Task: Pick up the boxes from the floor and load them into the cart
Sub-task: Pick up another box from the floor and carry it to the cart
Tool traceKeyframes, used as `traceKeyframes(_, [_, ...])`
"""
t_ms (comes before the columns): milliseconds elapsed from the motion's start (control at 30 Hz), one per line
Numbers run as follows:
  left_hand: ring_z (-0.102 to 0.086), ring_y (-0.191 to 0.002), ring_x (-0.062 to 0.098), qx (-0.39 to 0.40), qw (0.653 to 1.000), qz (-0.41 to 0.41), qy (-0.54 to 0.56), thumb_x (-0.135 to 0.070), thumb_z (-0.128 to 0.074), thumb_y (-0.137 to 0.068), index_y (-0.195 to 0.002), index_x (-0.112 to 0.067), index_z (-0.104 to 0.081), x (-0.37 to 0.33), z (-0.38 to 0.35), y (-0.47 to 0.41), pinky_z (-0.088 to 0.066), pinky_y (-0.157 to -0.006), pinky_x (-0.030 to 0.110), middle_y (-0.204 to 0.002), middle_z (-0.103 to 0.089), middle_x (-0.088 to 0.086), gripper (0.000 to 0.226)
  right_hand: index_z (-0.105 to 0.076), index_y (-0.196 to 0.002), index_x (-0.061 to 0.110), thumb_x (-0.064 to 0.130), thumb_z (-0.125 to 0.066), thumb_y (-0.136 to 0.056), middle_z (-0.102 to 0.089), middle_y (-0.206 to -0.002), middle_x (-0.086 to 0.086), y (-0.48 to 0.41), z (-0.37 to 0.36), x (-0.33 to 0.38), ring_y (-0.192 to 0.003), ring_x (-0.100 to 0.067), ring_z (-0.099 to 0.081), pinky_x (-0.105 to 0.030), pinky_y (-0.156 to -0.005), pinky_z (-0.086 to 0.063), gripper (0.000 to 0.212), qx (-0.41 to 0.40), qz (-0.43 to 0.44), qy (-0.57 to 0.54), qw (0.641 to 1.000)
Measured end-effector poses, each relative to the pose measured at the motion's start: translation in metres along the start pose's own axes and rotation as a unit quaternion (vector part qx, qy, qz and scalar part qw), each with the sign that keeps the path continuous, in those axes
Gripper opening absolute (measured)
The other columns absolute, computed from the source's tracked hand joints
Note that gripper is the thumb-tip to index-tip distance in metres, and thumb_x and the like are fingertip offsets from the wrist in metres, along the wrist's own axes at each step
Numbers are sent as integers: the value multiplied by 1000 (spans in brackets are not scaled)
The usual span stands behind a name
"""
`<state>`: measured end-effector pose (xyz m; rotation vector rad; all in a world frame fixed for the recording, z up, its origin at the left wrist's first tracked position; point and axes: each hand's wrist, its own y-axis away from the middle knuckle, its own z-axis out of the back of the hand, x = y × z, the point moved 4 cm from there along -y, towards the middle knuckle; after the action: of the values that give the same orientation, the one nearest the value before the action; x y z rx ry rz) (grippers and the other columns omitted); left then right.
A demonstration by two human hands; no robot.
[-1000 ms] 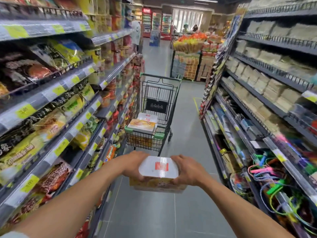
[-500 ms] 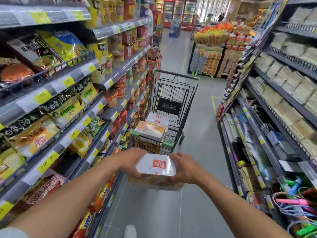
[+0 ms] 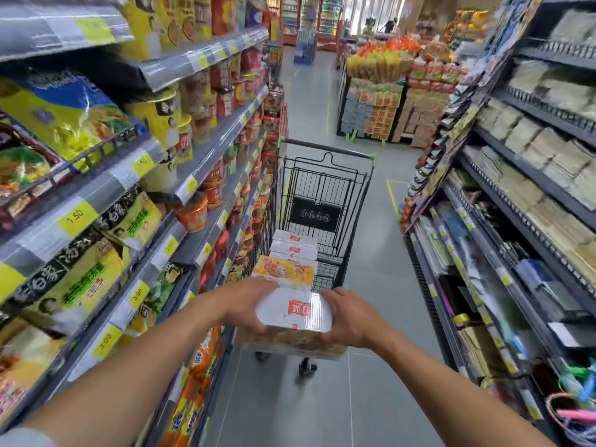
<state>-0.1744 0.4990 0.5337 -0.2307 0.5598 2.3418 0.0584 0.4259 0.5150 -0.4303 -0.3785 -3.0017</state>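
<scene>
While one box point(image 3: 294, 314) sits clamped between the left hand point(image 3: 250, 304) and right hand point(image 3: 346, 317), fingers wrapped round its ends, it hovers at the near end of the cart point(image 3: 325, 195), not yet inside. Several stacked boxes point(image 3: 292, 253) already lie in the basket, so loading looks well underway. No boxes show on the visible floor point(image 3: 371, 398), so what remains is unclear.

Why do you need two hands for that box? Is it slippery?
Probably a bit slippery: the box looks wrapped in shiny clear film, so the left hand and right hand squeezing its ends seems wise. It looks stiff, keeping flat sides while held. It seems wide for one hand; its weight cannot be told.
</scene>
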Motion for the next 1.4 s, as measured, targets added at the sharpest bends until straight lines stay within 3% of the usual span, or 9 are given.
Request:
traceKeyframes(267, [-40, -136, 14, -11, 1000, 16, 21, -57, -74, -66, -153, -36, -29, 53, 16, -52, -40, -108, 36, -149, -42, -12, 101, -28, -152, 40, 67, -70, -64, -49, -125, 9, -66, 8, -10, -122, -17, -44, -46, -92, -52, 102, 3, -9, -13, 1000])
traceKeyframes(467, [-41, -130, 11, -18, 999, 13, 30, -52, -78, -71, -154, -36, -29, 74, 34, -98, -38, -99, 30, -146, -44, -13, 97, -19, -159, 36, 79, -64, -58, -33, -154, 4, -111, 20, -36, -141, -20, -31, -50, -107, -47, 119, 7, 4, -18, 1000])
traceKeyframes(600, [-47, -122, 12, -10, 998, 34, 47, -50, -78, -69, -142, -40, -38, 96, 44, -135, -46, -95, 34, -132, -50, -15, 84, -6, -163, 27, 55, -82, -69, -27, -160, 3, -145, 29, -70, -142, -22, -32, -48, -109, -44, 124, 13, -11, -39, 999])
traceKeyframes(700, [-41, -129, 14, 7, 997, 45, 58, -48, -76, -69, -147, -34, -36, 111, 55, -165, -43, -105, 40, -141, -46, -10, 88, 0, -163, 31, 61, -81, -59, -32, -160, 3, -176, 32, -102, -142, -24, -37, -51, -108, -45, 135, 31, -40, -87, 995])
traceKeyframes(933, [-33, -140, 14, 35, 992, 66, 97, -48, -74, -73, -157, -35, -21, 130, 61, -232, -33, -115, 38, -154, -34, -10, 100, -30, -149, 47, 38, -89, -59, -53, -142, 23, -242, 9, -158, -132, -8, -52, -40, -108, -49, 108, 90, -31, -234, 967])
traceKeyframes(1067, [-35, -140, 15, 42, 992, 69, 102, -48, -73, -71, -156, -33, -25, 138, 55, -258, -34, -117, 39, -153, -35, -8, 99, -34, -146, 47, 35, -89, -65, -54, -136, 26, -268, 1, -170, -128, -5, -54, -21, -98, -49, 99, 86, -44, -298, 950])
traceKeyframes(1200, [-16, -151, 14, 32, 987, 81, 132, -47, -74, -74, -160, -34, -17, 151, 55, -276, -22, -123, 39, -165, -14, -8, 104, -38, -145, 46, 40, -90, -63, -59, -133, 22, -289, -2, -185, -120, -5, -58, -26, -87, -58, 98, 73, -69, -358, 928])
traceKeyframes(1300, [-31, -145, 16, -14, 952, 153, 266, -47, -83, -77, -160, -38, -7, 169, 52, -284, -37, -113, 34, -161, -21, -11, 113, -42, -146, 39, 39, -93, -66, -60, -134, 17, -304, -2, -195, -120, -6, -59, -19, -82, -56, 95, 69, -89, -387, 915])
traceKeyframes(1400, [-44, -138, 21, -46, 873, 251, 414, -45, -89, -72, -158, -26, -16, 185, 33, -291, -43, -106, 34, -152, -40, -3, 114, -46, -144, 30, 25, -92, -67, -64, -130, 9, -317, -4, -203, -117, -11, -60, -21, -78, -56, 90, 68, -121, -420, 897])
